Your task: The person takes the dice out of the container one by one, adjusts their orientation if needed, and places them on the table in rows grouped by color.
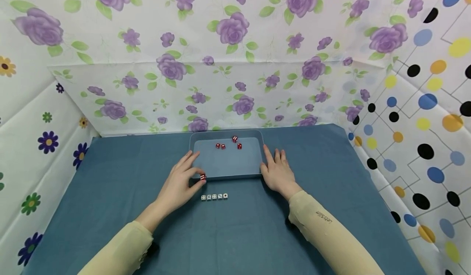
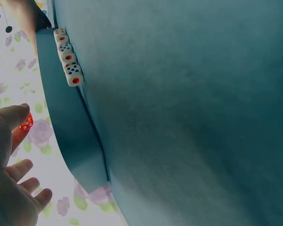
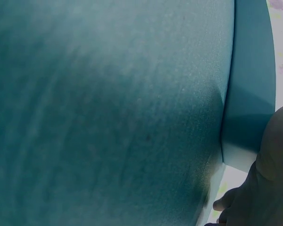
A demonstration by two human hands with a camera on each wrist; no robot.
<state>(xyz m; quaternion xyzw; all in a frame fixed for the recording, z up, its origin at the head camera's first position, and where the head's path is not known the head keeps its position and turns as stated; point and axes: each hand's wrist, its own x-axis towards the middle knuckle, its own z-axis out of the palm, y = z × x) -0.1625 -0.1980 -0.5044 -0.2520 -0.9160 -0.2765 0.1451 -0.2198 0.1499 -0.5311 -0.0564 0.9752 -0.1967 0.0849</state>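
Observation:
Between the thumb and index finger of my left hand (image 1: 179, 181) a red die (image 1: 202, 177) with white pips is pinched, held over the tray's front left corner. In the left wrist view the same die (image 2: 27, 122) shows at the thumb tip, the other fingers spread. My right hand (image 1: 278, 172) lies at the right side of the blue-grey tray (image 1: 228, 177), its fingers extended along the edge. Several red dice (image 1: 223, 146) lie toward the back inside the tray. In front of it, a row of several white dice (image 1: 214, 197) stands on the cloth.
A blue cloth (image 1: 235, 234) covers the table. A floral sheet (image 1: 235, 87) hangs right behind the tray. Patterned sheets bound the table on the left (image 1: 48, 177) and on the right (image 1: 423, 152).

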